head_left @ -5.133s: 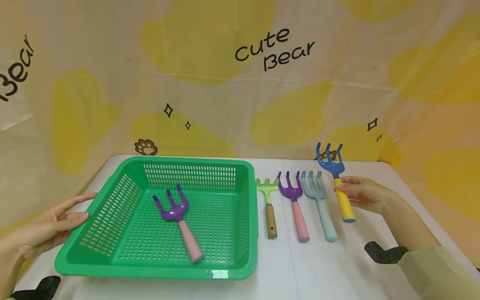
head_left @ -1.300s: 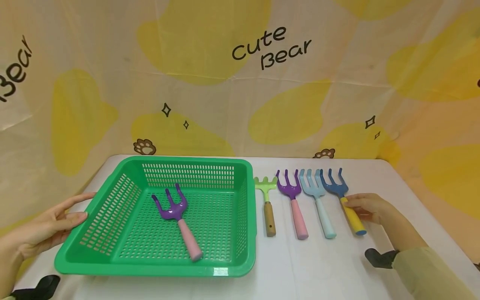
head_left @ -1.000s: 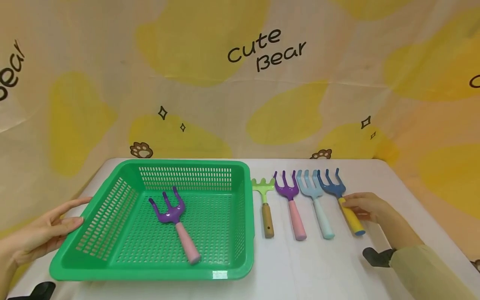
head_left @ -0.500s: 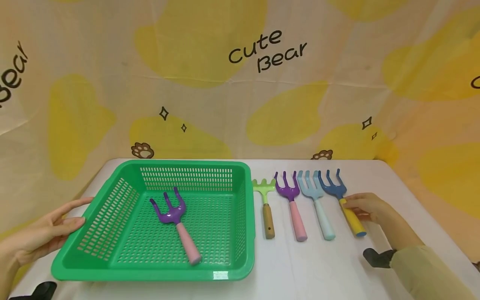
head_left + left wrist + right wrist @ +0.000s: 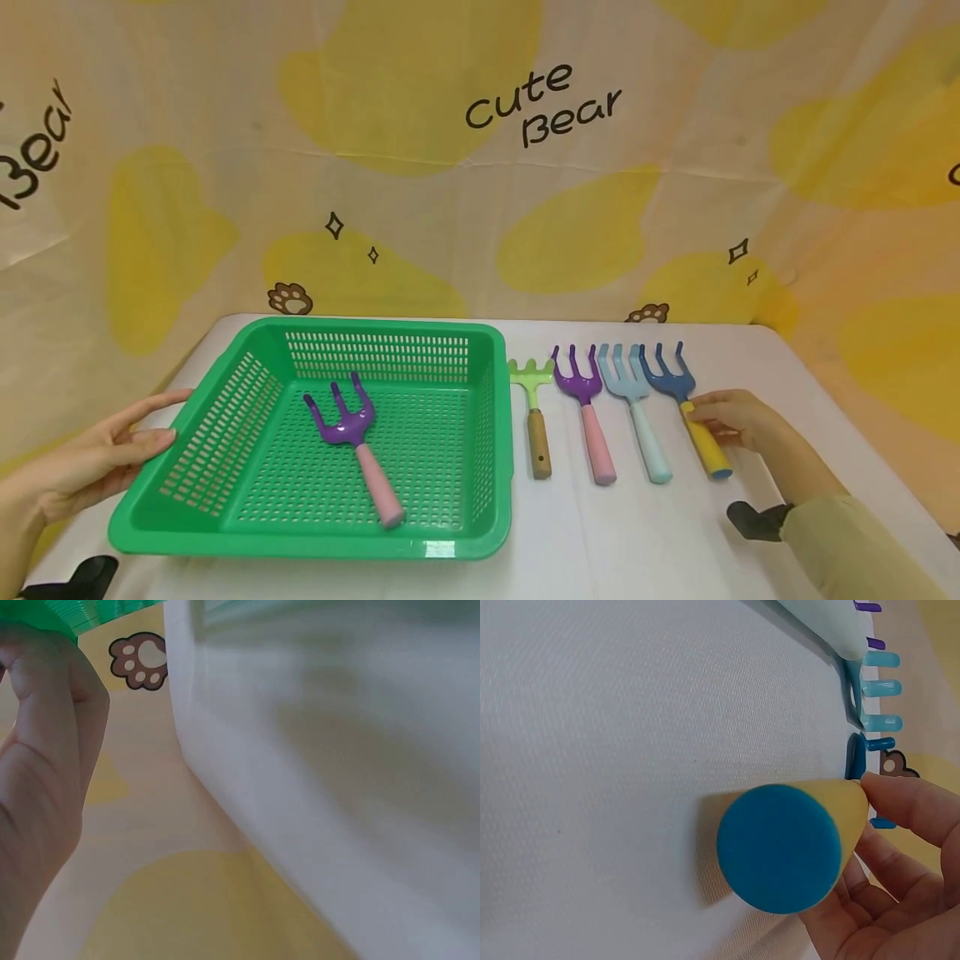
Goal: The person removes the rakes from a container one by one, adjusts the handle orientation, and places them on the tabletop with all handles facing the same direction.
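In the head view my right hand [image 5: 738,421] pinches the yellow handle of a blue three-pronged hand fork [image 5: 671,382], which lies on the table at the right end of a row. The right wrist view shows the thumb and fingers round that handle, its blue end cap [image 5: 780,849] facing the camera. My left hand [image 5: 97,458] holds the left rim of a green plastic basket [image 5: 300,546], thumb on the rim. Inside the basket lies a purple hand fork [image 5: 351,425] with a pink handle. In the left wrist view, the left fingertips are out of sight.
Left of the held fork lie a light blue hand fork [image 5: 637,408], another purple one with a pink handle [image 5: 588,417], and a small green rake [image 5: 536,417] with a wooden handle close to the basket's right side. A printed cloth [image 5: 420,208] hangs behind the white table [image 5: 600,542].
Several seconds ago the blue fork was held up in the air; my right hand has lowered it to the table beside the light blue one. Since then only the view has shifted slightly.
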A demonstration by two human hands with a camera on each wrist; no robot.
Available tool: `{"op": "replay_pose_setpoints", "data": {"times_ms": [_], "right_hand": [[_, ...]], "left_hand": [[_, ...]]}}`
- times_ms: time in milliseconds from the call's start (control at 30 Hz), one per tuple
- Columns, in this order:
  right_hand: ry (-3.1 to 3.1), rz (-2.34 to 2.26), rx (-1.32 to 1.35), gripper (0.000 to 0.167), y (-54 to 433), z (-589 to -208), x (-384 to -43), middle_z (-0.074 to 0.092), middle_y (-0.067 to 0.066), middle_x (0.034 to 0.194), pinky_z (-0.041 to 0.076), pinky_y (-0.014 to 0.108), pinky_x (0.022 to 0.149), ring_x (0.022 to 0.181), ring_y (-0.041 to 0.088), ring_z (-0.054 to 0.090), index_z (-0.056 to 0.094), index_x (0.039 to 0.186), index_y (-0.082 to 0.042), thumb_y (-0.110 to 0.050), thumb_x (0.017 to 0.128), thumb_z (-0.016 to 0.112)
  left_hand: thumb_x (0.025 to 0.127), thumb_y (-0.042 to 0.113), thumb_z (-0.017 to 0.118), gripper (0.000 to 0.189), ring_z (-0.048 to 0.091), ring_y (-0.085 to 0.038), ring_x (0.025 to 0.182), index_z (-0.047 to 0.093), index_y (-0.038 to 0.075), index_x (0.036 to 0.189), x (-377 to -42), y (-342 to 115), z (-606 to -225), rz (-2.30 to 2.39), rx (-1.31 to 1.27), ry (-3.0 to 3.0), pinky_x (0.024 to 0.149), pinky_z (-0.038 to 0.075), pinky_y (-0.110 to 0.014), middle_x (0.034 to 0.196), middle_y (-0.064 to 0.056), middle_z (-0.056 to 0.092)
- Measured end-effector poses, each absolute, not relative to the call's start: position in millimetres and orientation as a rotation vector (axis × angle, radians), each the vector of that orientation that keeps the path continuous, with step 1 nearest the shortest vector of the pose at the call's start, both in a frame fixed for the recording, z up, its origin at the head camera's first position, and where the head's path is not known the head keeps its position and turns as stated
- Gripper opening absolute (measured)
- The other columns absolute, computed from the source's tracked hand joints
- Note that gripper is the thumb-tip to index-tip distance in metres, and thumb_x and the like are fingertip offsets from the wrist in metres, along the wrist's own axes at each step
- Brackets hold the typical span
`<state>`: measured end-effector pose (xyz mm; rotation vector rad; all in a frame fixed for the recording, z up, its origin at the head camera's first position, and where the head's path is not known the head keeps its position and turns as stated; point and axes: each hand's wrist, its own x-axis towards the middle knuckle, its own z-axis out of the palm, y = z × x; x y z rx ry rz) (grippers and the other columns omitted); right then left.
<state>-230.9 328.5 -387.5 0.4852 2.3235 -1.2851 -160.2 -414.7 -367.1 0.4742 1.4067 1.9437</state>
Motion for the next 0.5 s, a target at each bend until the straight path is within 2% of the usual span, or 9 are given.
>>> {"op": "replay_pose_setpoints", "data": {"times_ms": [500], "right_hand": [[2.335,-1.271,0.458,0.048,326.7,-386.5,-227.7,0.058,0.008,0.094,0.053,0.03,0.074,0.084,0.022,0.052,0.045,0.122,0.014,-0.015,0.089,0.063]], "left_hand": [[0.101,-0.004,0.021,0.058,0.06,-0.031,0.105,0.041,0.038,0.136,-159.4,-414.4,-366.7,1.94,0.43,1.458,0.087,0.048,-0.045,0.12,-0.01,0.061]]}}
